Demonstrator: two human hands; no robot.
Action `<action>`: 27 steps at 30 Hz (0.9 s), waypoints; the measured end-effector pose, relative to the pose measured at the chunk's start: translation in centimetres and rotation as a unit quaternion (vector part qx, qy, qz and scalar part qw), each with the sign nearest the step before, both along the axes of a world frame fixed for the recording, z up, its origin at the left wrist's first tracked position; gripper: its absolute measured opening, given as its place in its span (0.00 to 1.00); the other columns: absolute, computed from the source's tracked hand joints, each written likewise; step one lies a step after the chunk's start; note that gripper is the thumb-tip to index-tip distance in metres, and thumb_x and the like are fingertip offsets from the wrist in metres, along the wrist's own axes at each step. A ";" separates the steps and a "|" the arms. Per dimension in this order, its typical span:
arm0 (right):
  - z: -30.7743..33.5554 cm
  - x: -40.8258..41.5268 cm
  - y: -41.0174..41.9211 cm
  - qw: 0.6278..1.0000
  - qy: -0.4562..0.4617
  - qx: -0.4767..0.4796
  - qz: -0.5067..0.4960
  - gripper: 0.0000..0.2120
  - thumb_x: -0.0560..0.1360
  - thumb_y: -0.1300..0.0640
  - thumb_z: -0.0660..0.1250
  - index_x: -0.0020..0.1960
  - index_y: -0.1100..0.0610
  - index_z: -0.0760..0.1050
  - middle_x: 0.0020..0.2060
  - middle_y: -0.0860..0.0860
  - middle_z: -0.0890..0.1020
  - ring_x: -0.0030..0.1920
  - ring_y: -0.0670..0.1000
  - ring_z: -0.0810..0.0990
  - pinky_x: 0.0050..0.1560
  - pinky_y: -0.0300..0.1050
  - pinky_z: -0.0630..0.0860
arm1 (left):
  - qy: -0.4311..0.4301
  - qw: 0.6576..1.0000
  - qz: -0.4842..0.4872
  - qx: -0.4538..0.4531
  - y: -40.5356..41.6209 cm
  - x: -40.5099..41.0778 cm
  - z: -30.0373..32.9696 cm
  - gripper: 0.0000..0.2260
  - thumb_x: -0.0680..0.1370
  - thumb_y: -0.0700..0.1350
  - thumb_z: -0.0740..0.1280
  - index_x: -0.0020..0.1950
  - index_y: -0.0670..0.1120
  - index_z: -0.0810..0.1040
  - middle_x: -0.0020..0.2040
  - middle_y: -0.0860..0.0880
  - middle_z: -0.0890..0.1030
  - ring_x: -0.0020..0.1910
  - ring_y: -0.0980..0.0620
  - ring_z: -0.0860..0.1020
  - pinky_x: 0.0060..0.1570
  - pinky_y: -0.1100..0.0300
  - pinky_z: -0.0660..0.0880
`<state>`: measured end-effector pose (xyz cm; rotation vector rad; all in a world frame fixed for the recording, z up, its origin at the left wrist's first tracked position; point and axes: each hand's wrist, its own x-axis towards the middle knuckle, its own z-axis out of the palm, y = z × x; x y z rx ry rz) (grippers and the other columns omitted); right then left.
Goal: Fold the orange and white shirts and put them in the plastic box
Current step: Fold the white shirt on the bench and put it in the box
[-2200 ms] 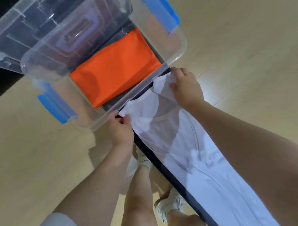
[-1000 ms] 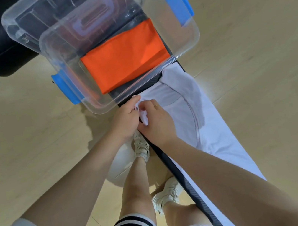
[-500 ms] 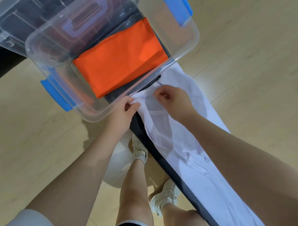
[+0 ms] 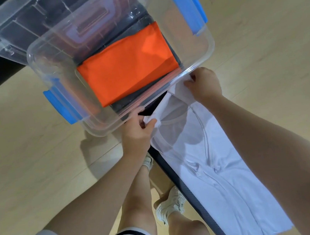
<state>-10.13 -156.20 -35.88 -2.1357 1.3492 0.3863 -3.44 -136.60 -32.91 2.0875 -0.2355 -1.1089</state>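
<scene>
Both hands' fingers (image 4: 152, 122) pinching thin white shirt (image 4: 209, 169) (orange shirt (image 4: 128, 68) folded flat in clear box (image 4: 209, 54)).

Bright, even indoor light, soft shadows, slight motion blur, and wide-angle bending at the edges.

Two shirts (image 4: 129, 74), one plastic box (image 4: 198, 65)

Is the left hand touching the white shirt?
Touching. The head view shows the left hand pinching the white shirt at its top corner.
</scene>
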 end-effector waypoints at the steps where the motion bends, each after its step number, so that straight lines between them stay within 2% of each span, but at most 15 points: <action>1: 0.7 -0.5 -0.2 1.000 -0.018 0.006 0.009 0.07 0.71 0.63 0.63 0.46 0.65 0.76 0.47 0.63 0.78 0.49 0.61 0.75 0.40 0.45 0.64 | -0.013 1.000 -0.012 0.007 0.1 0.0 0.4 0.08 0.75 0.42 0.68 0.51 0.51 0.73 0.38 0.57 0.75 0.39 0.57 0.74 0.43 0.65 0.70; 3: 2.6 -1.5 -0.5 0.998 -0.059 0.029 0.026 0.08 0.71 0.63 0.66 0.49 0.63 0.78 0.47 0.59 0.78 0.43 0.56 0.75 0.39 0.40 0.64 | -0.028 0.999 -0.028 0.002 0.3 0.1 1.4 0.04 0.75 0.41 0.68 0.48 0.48 0.75 0.38 0.58 0.75 0.39 0.56 0.74 0.41 0.66 0.70; 5: 5.0 -2.5 -0.5 0.994 -0.083 0.060 0.042 0.07 0.71 0.64 0.66 0.48 0.60 0.78 0.42 0.55 0.78 0.33 0.44 0.72 0.34 0.32 0.65 | -0.042 0.998 -0.056 -0.010 0.5 0.1 2.9 0.04 0.75 0.41 0.67 0.44 0.48 0.73 0.36 0.59 0.74 0.36 0.57 0.73 0.38 0.70 0.69; 8: 8.1 -3.3 -0.5 0.989 -0.092 0.102 0.051 0.11 0.71 0.65 0.64 0.52 0.56 0.77 0.40 0.50 0.77 0.30 0.38 0.73 0.33 0.26 0.67 | -0.054 0.992 -0.106 -0.028 1.0 0.4 5.3 0.04 0.76 0.42 0.66 0.44 0.47 0.72 0.34 0.56 0.72 0.32 0.56 0.70 0.35 0.65 0.68; 10: 9.9 -3.1 -0.5 0.988 -0.087 0.104 0.073 0.15 0.71 0.66 0.63 0.56 0.57 0.77 0.43 0.51 0.78 0.33 0.41 0.73 0.34 0.29 0.67 | -0.071 0.989 -0.124 -0.033 1.6 0.8 6.7 0.04 0.76 0.42 0.66 0.43 0.45 0.72 0.32 0.51 0.73 0.31 0.53 0.69 0.34 0.60 0.68; 13: 11.5 -2.1 -0.4 0.983 -0.094 0.086 0.129 0.12 0.70 0.69 0.62 0.50 0.61 0.80 0.46 0.56 0.81 0.44 0.53 0.76 0.37 0.30 0.65 | -0.116 0.985 -0.128 -0.024 2.3 1.6 8.3 0.05 0.75 0.42 0.66 0.43 0.42 0.73 0.35 0.43 0.75 0.33 0.44 0.72 0.35 0.51 0.71; 16: 11.8 -0.9 -0.2 0.983 -0.094 0.064 0.144 0.12 0.69 0.69 0.62 0.50 0.63 0.79 0.50 0.58 0.81 0.50 0.56 0.78 0.40 0.29 0.65 | -0.150 0.983 -0.102 -0.031 2.6 2.1 8.8 0.06 0.75 0.41 0.67 0.43 0.39 0.72 0.30 0.50 0.69 0.28 0.52 0.66 0.32 0.59 0.65; 19: 11.5 -1.0 0.4 0.984 -0.092 0.040 0.148 0.11 0.69 0.70 0.63 0.49 0.64 0.79 0.50 0.60 0.80 0.47 0.56 0.77 0.40 0.32 0.65 | -0.172 0.981 -0.086 -0.031 3.0 1.7 8.7 0.05 0.75 0.41 0.67 0.46 0.41 0.73 0.32 0.52 0.70 0.29 0.53 0.67 0.34 0.58 0.66; 21: 11.1 -2.5 1.0 0.984 -0.090 0.020 0.151 0.10 0.69 0.70 0.63 0.47 0.64 0.78 0.48 0.60 0.78 0.44 0.57 0.77 0.41 0.37 0.65 | -0.163 0.982 -0.086 -0.038 3.5 0.4 8.4 0.05 0.75 0.41 0.67 0.49 0.42 0.74 0.38 0.52 0.74 0.34 0.52 0.70 0.38 0.58 0.69; 24: 10.5 -6.9 2.3 0.985 -0.073 -0.006 0.159 0.08 0.68 0.69 0.63 0.45 0.62 0.77 0.49 0.58 0.76 0.39 0.55 0.73 0.41 0.38 0.64 | -0.150 0.982 -0.107 -0.053 4.6 -3.1 7.6 0.03 0.75 0.42 0.67 0.44 0.43 0.74 0.38 0.51 0.75 0.35 0.53 0.71 0.37 0.59 0.67; 27: 9.8 -12.5 4.2 0.988 -0.068 -0.008 0.137 0.08 0.68 0.70 0.62 0.44 0.63 0.77 0.51 0.59 0.74 0.42 0.58 0.76 0.45 0.42 0.70 | -0.149 0.981 -0.119 -0.048 5.9 -8.2 6.7 0.04 0.74 0.41 0.68 0.44 0.41 0.75 0.39 0.50 0.74 0.37 0.51 0.72 0.36 0.61 0.66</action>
